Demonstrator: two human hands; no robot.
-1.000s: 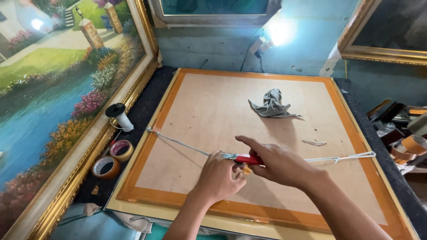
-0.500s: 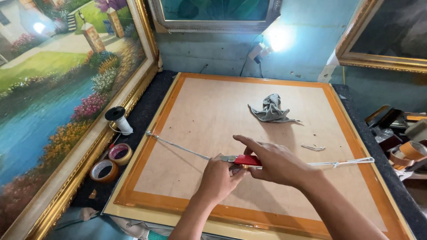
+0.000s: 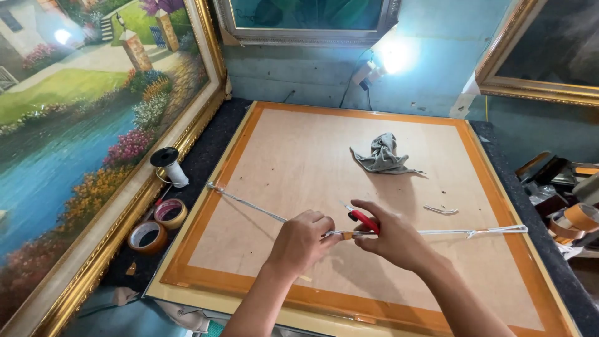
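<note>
A large picture frame lies face down, its brown backing board [image 3: 299,162] edged with orange tape. A white cord [image 3: 249,205] runs across the board from the left edge to the right edge. My left hand [image 3: 304,240] pinches the cord near its middle. My right hand [image 3: 394,238] grips red-handled scissors [image 3: 363,220] right at the cord, beside the left hand's fingers. The scissors' blades are mostly hidden between my hands.
A crumpled grey rag [image 3: 382,156] and a short cord scrap [image 3: 440,210] lie on the board. A spool of white cord [image 3: 170,165] and two tape rolls [image 3: 159,223] sit on the dark surface at left. A gilt-framed landscape painting [image 3: 81,131] leans there. Tape rolls and clutter [image 3: 571,193] crowd the right.
Both hands stay at the middle of the cord with the scissors; the view has shifted slightly. Nothing else has visibly moved.
</note>
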